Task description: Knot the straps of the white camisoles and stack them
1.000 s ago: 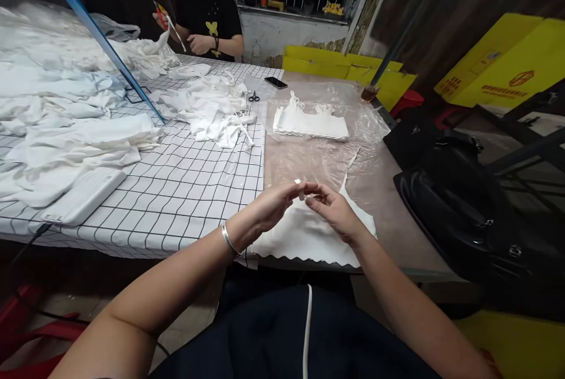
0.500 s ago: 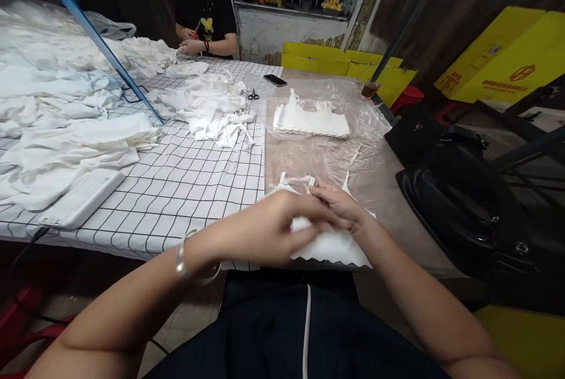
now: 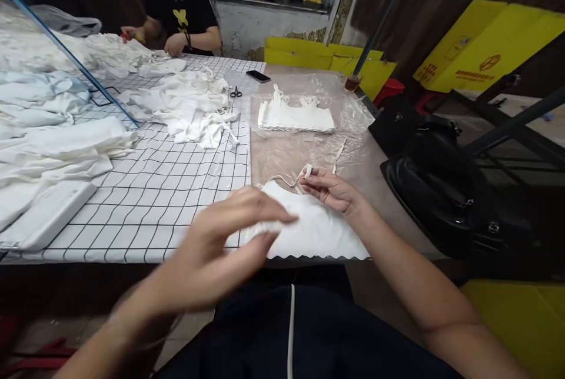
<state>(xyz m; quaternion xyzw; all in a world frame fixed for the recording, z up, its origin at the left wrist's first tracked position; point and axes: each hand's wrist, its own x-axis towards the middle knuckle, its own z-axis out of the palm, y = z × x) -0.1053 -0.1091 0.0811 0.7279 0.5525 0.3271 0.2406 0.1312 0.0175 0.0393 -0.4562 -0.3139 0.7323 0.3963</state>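
A white strappy top (image 3: 309, 229) lies flat at the table's front edge, its scalloped hem toward me. My right hand (image 3: 331, 189) pinches one of its thin shoulder straps (image 3: 285, 180) between thumb and fingers, lifting it a little off the plastic. The other strap (image 3: 339, 155) stretches away behind that hand. Slightly blurred, my left hand (image 3: 233, 243) hovers over the left side of the top with thumb and fingers apart and nothing between them. Farther back, a neat stack of similar white tops (image 3: 295, 117) rests on clear plastic.
Loose white garments (image 3: 194, 108) and a white box-like device (image 3: 53, 214) cover the left of the checked cloth. Small scissors (image 3: 236, 92) and a phone (image 3: 258, 76) lie farther back. A black bag (image 3: 441, 185) sits at right. Across the table, a person (image 3: 176, 14) handles fabric.
My left hand has moved left, away from my right hand, and its fingers have spread. My right hand still pinches the strap. The view has shifted slightly to the right.
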